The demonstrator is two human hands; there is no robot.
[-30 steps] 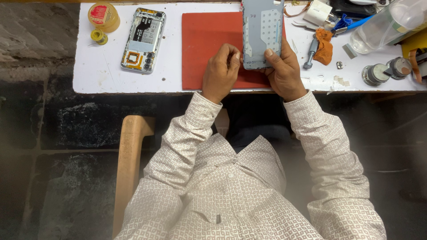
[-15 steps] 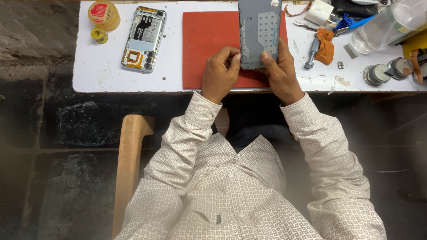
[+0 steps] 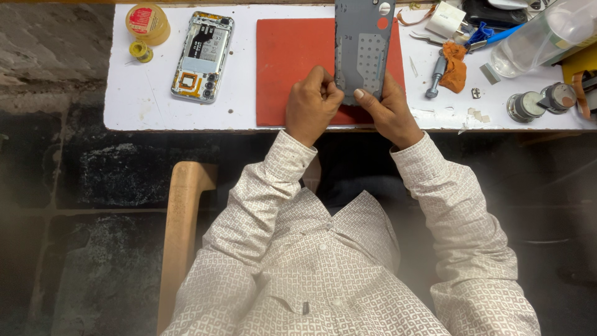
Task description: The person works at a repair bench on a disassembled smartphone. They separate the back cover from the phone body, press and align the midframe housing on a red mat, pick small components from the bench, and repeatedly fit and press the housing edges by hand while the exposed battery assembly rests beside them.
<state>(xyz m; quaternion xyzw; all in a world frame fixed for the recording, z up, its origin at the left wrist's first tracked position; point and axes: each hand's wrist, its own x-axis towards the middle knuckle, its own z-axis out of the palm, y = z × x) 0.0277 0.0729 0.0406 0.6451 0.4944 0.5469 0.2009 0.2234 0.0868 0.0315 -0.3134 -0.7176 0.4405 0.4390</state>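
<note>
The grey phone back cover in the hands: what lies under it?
Under the grey back cover, held by the left hand and right hand, lies a red mat on the white table. The covered part stays hidden.

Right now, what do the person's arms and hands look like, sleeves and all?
Both arms are in long white shirt sleeves with a small grey geometric print, cuffs buttoned close at the wrists. The left hand and right hand are bare: no gloves, and no rings or watch show.
</note>
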